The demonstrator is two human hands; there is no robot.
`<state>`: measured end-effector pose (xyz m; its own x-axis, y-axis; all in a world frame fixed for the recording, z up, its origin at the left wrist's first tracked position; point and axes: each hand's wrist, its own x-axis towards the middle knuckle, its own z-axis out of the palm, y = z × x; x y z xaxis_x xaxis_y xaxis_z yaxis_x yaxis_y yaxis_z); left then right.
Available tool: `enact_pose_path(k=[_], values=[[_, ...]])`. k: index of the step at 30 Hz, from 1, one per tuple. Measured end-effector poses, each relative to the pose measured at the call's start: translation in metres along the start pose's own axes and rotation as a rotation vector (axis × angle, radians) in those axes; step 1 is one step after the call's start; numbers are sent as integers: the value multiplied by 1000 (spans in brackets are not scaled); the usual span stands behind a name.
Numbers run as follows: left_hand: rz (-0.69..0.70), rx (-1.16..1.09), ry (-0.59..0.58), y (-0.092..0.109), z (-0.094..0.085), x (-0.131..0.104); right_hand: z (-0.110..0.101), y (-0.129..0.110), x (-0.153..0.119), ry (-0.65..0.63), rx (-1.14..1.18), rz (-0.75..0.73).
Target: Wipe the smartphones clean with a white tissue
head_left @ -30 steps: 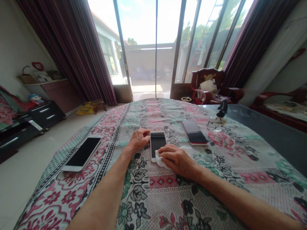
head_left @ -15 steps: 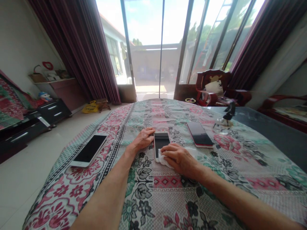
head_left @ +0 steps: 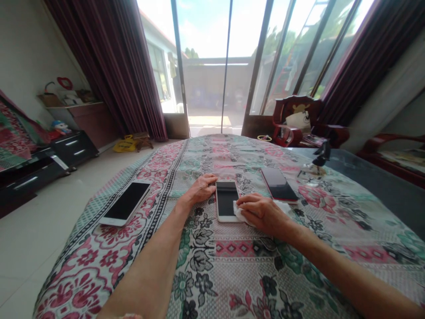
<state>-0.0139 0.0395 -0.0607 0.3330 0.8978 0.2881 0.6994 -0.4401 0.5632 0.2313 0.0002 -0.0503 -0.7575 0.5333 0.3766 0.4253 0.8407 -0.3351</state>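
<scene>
In the head view, a flowered tablecloth (head_left: 232, 266) in white, pink, green and black is covering a round-edged table, with slight creases running across its far part. The middle phone (head_left: 227, 201), white-framed and dark-screened, is lying face up on this cloth between the two hands. The left hand (head_left: 202, 188) is resting at the upper left edge of that phone with its fingers partly curled; whether they are pinching the edge cannot be told. The right hand (head_left: 262, 212) is holding its fingers close together on a white wipe (head_left: 282, 205), which is touching the lower right of the screen and showing also behind the hand. A white phone (head_left: 128, 204) is lying aslant, well apart to the left, and a red-edged phone (head_left: 279, 185) is lying to the right, beyond the wipe. Farther right, a clear object with a black top (head_left: 312, 175) is standing near the cloth's edge, its kind too blurred to tell. A dark tabletop (head_left: 375, 177) is showing past the cloth. Ahead, purple curtains (head_left: 106, 57) are flanking bright glass doors (head_left: 212, 88). A carved red-brown chair (head_left: 282, 106) is standing at the right. At the left, a yellow bag (head_left: 125, 143) is lying on the pale floor (head_left: 43, 239), beyond a black cabinet (head_left: 71, 146) bearing a blue-capped doll (head_left: 60, 127).
</scene>
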Motion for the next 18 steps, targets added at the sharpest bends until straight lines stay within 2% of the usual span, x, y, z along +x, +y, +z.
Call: enact_pose_path(k=[8, 11, 15, 18], values=[[7, 26, -3, -2, 1, 0, 26, -27, 36, -74, 8, -121], [14, 25, -4, -3, 2, 0, 21, -18, 34, -69, 34, -98], [23, 12, -8, -4, 2, 1, 4, 5, 19, -31, 23, 26], [12, 3, -9, -4, 2, 1, -1, 8, 15, -11, -6, 60]])
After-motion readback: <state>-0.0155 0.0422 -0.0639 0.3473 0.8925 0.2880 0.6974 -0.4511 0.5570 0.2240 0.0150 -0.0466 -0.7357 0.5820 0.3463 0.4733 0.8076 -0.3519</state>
